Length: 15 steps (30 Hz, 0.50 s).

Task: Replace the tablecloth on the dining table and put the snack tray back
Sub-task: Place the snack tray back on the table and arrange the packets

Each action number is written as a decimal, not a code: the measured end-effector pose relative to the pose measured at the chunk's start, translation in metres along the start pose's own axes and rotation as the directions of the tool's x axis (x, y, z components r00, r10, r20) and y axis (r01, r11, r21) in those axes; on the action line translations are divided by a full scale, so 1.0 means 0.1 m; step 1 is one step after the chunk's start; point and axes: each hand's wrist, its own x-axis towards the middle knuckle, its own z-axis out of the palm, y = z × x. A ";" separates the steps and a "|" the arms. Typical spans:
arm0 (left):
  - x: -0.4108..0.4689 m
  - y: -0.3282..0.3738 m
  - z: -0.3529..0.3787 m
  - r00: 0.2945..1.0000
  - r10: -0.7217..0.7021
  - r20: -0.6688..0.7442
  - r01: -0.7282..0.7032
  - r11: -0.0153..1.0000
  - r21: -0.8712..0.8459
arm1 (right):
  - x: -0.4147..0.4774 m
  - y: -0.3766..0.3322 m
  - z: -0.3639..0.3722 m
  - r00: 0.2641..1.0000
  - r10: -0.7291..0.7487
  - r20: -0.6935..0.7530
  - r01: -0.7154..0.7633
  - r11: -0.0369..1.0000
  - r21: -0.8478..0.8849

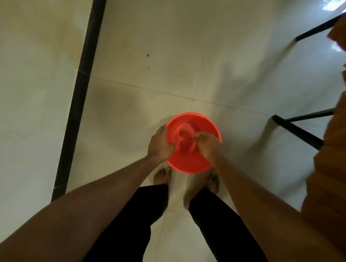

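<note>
A round red snack tray (190,162) with a raised knob in its middle hangs low in front of me, above the tiled floor. My left hand (161,145) grips its left rim, thumb on top. My right hand (206,143) holds it from the right, fingers curled at the central knob. An orange tablecloth (338,160) hangs along the right edge of the view, draped over the dining table; the tabletop itself is hidden.
Pale glossy floor tiles (163,70) fill the view. A dark strip (77,96) runs along the base of the wall at the left. Black table legs (299,130) stand at the right. My bare feet (163,175) are just below the tray.
</note>
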 end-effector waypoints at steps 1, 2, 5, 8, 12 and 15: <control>0.02 -0.03 0.04 1.000 0.013 -0.016 -0.013 1.000 0.011 | 0.05 0.04 0.00 1.000 0.011 -0.011 -0.011 1.000 0.001; 0.03 -0.07 0.06 1.000 0.012 -0.020 -0.012 1.000 0.017 | 0.08 0.09 0.01 1.000 0.029 -0.005 -0.029 1.000 -0.001; 0.05 -0.15 0.03 1.000 -0.004 -0.002 0.004 1.000 0.003 | 0.10 0.18 0.01 0.998 0.066 0.004 -0.066 0.996 0.060; -0.01 -0.16 -0.08 1.000 0.023 0.009 -0.023 1.000 -0.007 | -0.01 0.17 -0.03 0.996 0.091 0.020 -0.093 0.974 0.206; -0.16 -0.05 -0.32 0.998 -0.002 0.056 0.001 1.000 0.027 | -0.28 0.04 -0.16 0.995 0.100 0.005 -0.097 0.951 0.294; -0.34 0.06 -0.50 0.998 -0.004 0.065 0.002 1.000 0.031 | -0.54 -0.07 -0.28 0.994 0.106 -0.022 -0.092 0.937 0.337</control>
